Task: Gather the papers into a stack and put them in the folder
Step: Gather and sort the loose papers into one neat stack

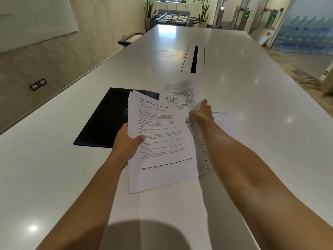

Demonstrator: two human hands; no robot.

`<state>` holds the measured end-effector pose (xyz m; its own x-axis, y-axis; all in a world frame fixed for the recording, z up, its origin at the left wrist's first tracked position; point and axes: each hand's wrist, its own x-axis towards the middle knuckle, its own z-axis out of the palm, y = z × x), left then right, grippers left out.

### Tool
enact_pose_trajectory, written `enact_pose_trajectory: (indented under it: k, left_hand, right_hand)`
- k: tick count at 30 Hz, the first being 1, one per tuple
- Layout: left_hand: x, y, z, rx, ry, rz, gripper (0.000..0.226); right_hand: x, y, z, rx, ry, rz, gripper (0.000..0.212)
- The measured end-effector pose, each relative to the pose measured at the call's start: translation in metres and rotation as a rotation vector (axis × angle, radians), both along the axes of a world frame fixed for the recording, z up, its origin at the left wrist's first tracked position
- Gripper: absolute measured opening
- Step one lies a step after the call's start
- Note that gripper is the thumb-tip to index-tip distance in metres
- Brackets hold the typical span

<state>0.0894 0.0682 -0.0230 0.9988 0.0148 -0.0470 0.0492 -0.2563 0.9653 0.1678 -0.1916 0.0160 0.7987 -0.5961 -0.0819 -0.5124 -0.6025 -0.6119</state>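
Note:
My left hand (128, 141) grips a stack of printed papers (162, 150) by its left edge, thumb on top, held just above the white table (54, 177). A closed dark folder (106, 120) lies flat behind and left of the stack, partly covered by it. My right hand (201, 111) reaches forward with fingers curled and pinches a sheet with a diagram (180, 97), whose far edge is blurred. Two more sheets lie on the table, one under my right forearm (201, 147) and one to the right of my right hand (225, 120).
A cable slot with a metal lid (194, 59) is set into the table beyond the papers. A wall runs along the left. At the far end stand a foosball table (174, 18), plants and glass doors.

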Motion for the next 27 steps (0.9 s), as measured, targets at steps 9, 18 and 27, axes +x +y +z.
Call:
enact_pose_trajectory:
  k: [9, 18, 27]
  left_hand:
    - [0.0, 0.002, 0.001, -0.043, -0.001, -0.027, 0.047]
    - [0.0, 0.001, -0.001, -0.014, 0.001, -0.009, 0.046]
    - [0.001, 0.001, -0.001, -0.019, -0.011, -0.021, 0.045]
  right_hand:
    - [-0.007, -0.014, 0.013, 0.21, 0.045, 0.126, 0.014]
    - [0.002, 0.004, 0.01, -0.163, 0.078, 0.144, 0.043]
    - [0.001, 0.007, 0.01, -0.114, 0.031, 0.096, 0.048]
